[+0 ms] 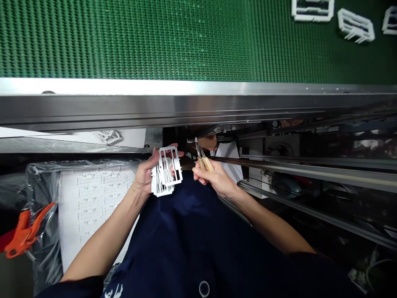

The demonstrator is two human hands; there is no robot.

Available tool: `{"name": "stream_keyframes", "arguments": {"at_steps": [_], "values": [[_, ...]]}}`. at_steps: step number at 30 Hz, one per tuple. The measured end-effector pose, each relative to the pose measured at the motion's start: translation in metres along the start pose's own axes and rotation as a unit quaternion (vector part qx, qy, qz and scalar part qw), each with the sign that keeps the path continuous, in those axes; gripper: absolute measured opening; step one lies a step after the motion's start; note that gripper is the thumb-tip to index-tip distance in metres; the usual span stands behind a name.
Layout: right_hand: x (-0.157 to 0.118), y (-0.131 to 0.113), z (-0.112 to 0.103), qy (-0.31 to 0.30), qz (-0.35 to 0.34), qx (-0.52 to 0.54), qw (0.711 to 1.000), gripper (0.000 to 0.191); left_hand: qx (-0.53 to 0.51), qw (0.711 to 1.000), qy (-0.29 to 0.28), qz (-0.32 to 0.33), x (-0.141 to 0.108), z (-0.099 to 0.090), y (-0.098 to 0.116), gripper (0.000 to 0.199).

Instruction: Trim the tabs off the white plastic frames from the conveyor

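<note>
**White moulded plastic frame (166,171) gripped in left hand (144,176), just below the steel belt rail (186,103).**
Right hand (215,178) clenches wood-handled nippers (203,159), tips near the frame, apparently not touching. Three similar white frames (355,25) already lie on the green belt (155,41) beyond the rail; a bagged white sheet (89,207) of frame outlines remains below it.

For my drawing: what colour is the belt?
The belt is green, best seen in the head view.
</note>
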State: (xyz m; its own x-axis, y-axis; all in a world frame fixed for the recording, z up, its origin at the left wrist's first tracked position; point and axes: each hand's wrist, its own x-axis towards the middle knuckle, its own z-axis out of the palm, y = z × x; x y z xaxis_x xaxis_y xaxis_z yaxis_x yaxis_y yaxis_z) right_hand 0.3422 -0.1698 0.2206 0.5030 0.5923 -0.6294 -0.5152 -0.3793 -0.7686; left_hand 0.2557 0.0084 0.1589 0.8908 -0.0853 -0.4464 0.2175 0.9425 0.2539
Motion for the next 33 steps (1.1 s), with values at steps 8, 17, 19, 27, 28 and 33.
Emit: {"name": "stream_keyframes", "arguments": {"at_steps": [8, 17, 19, 27, 28, 33], "values": [[-0.003, -0.002, 0.016, -0.008, -0.014, 0.010, 1.000, 0.026, 0.009, 1.000, 0.013, 0.002, 0.000, 0.000, -0.003, 0.038], [-0.002, 0.004, 0.028, 0.015, -0.029, 0.006, 0.999, 0.028, -0.021, 0.999, -0.024, 0.002, 0.002, -0.004, -0.007, 0.049], [-0.002, 0.005, 0.029, 0.030, -0.045, 0.000, 0.999, 0.027, -0.027, 0.999, -0.020, 0.000, 0.002, -0.004, -0.007, 0.049], [-0.012, -0.014, 0.022, 0.127, -0.140, -0.196, 0.962, 0.012, -0.027, 0.999, 0.039, 0.019, 0.005, 0.002, -0.006, 0.044], [-0.014, -0.017, 0.021, 0.139, -0.159, -0.244, 0.946, 0.011, -0.021, 0.999, 0.043, 0.019, 0.006, 0.002, -0.006, 0.043], [-0.013, -0.023, 0.026, 0.104, -0.283, -0.455, 0.838, 0.015, -0.007, 0.997, 0.074, 0.029, 0.012, -0.002, -0.009, 0.038]]}}
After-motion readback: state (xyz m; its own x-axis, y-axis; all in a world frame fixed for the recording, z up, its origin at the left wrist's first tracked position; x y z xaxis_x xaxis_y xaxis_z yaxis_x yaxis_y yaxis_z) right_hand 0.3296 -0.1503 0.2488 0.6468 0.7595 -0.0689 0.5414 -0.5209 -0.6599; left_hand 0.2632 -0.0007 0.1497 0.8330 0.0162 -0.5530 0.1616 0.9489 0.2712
